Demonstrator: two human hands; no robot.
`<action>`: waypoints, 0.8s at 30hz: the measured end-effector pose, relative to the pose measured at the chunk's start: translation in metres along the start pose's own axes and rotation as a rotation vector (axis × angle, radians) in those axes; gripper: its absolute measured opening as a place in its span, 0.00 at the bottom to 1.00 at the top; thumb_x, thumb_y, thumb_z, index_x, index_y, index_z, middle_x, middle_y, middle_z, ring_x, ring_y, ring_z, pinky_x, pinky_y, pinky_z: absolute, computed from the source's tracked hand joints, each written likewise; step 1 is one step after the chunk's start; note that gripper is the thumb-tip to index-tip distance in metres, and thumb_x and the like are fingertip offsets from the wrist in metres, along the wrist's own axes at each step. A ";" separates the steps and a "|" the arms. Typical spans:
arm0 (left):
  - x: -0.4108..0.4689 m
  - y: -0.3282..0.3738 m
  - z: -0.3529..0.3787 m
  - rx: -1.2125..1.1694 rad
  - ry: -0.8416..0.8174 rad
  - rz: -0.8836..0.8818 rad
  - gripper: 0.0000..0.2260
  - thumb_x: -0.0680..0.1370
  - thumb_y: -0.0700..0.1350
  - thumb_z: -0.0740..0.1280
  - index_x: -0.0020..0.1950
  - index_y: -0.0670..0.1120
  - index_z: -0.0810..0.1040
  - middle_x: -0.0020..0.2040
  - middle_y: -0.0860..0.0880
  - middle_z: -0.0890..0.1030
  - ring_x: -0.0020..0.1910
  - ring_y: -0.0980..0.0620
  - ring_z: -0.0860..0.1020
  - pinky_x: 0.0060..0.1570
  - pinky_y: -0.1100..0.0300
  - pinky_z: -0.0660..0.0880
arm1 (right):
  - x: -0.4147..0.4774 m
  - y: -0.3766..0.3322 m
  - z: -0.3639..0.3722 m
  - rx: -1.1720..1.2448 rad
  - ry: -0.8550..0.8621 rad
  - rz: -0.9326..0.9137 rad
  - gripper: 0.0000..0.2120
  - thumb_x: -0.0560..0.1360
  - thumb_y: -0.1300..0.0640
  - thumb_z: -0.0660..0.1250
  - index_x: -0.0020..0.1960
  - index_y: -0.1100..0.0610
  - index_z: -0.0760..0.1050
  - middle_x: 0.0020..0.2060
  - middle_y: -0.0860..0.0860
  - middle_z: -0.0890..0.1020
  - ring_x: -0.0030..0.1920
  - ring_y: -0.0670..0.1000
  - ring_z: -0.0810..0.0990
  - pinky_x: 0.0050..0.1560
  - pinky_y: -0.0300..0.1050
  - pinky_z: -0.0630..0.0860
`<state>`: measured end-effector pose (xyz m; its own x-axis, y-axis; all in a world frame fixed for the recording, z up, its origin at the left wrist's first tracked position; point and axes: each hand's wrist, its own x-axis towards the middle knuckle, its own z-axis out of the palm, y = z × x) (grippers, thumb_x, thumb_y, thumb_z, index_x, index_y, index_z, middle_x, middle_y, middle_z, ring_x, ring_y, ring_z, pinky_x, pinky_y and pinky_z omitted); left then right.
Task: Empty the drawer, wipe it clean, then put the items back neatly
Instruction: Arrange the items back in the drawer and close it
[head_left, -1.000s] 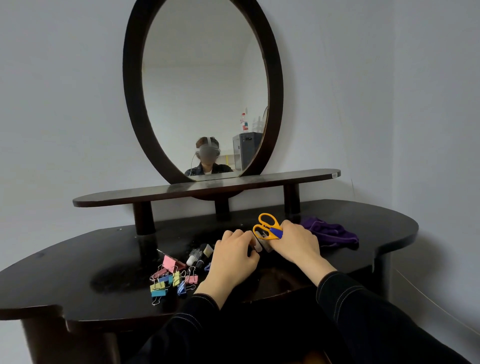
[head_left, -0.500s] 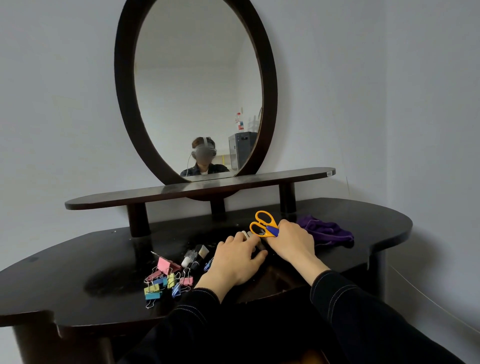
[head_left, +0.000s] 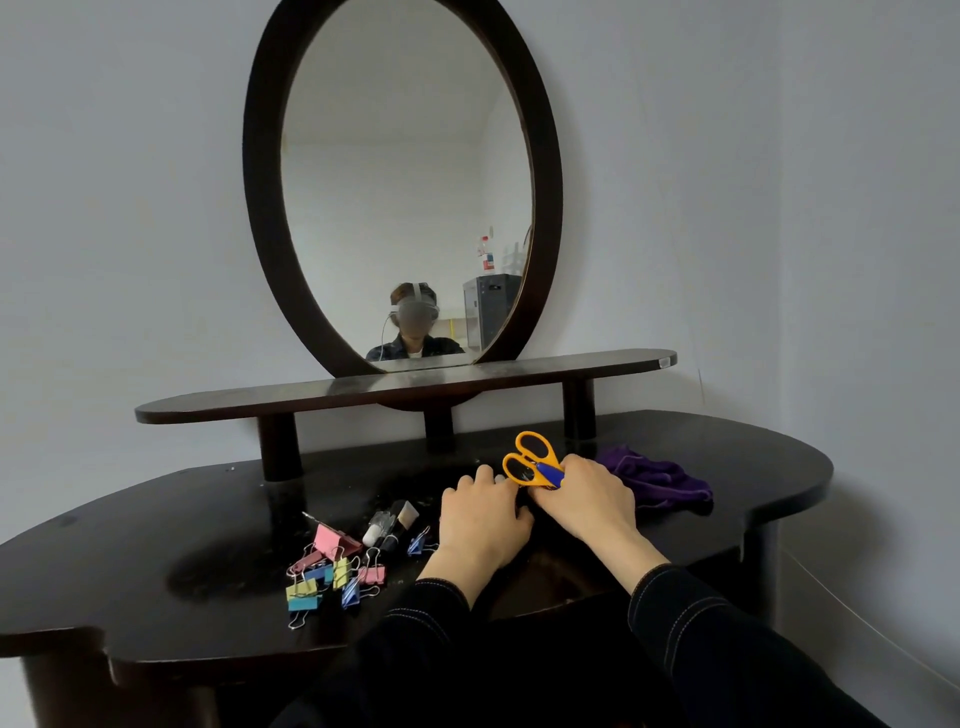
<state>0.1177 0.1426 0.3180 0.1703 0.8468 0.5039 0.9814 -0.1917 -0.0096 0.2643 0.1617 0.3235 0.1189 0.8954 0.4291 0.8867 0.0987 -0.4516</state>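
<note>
Our right hand (head_left: 587, 501) is wrapped round the blade end of the scissors (head_left: 535, 462), orange loops poking up, just over the tabletop behind what looks like the open drawer (head_left: 561, 577). Left hand (head_left: 483, 514) curls right beside it, and we can't tell if it's holding anything. Scissors are light, stiff and a bit slick, so we reckon the closed blades or the loops are the safest grab. Binder clips (head_left: 332, 571) sit off to the left.
</note>
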 end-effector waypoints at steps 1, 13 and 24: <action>-0.001 -0.001 0.000 -0.011 0.000 -0.009 0.15 0.79 0.56 0.60 0.57 0.48 0.76 0.54 0.48 0.74 0.53 0.44 0.75 0.50 0.50 0.71 | 0.000 -0.001 -0.001 -0.013 -0.014 0.009 0.18 0.74 0.38 0.68 0.50 0.52 0.74 0.43 0.48 0.79 0.41 0.50 0.78 0.37 0.45 0.72; -0.011 0.008 -0.019 -0.513 0.106 -0.055 0.24 0.83 0.59 0.52 0.38 0.50 0.79 0.45 0.53 0.77 0.52 0.51 0.72 0.52 0.54 0.71 | -0.017 0.005 -0.021 0.938 -0.041 -0.014 0.11 0.72 0.46 0.75 0.37 0.52 0.82 0.32 0.49 0.83 0.38 0.49 0.82 0.42 0.47 0.76; -0.051 0.022 -0.056 -1.487 0.149 -0.216 0.10 0.76 0.44 0.71 0.51 0.37 0.79 0.39 0.43 0.83 0.38 0.52 0.80 0.36 0.61 0.77 | -0.092 -0.015 -0.063 0.811 -0.127 -0.282 0.06 0.72 0.53 0.78 0.48 0.43 0.85 0.43 0.44 0.86 0.49 0.45 0.84 0.51 0.47 0.82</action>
<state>0.1257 0.0675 0.3400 -0.0610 0.8846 0.4623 -0.0108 -0.4637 0.8859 0.2682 0.0504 0.3401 -0.1513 0.8277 0.5404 0.2774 0.5603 -0.7805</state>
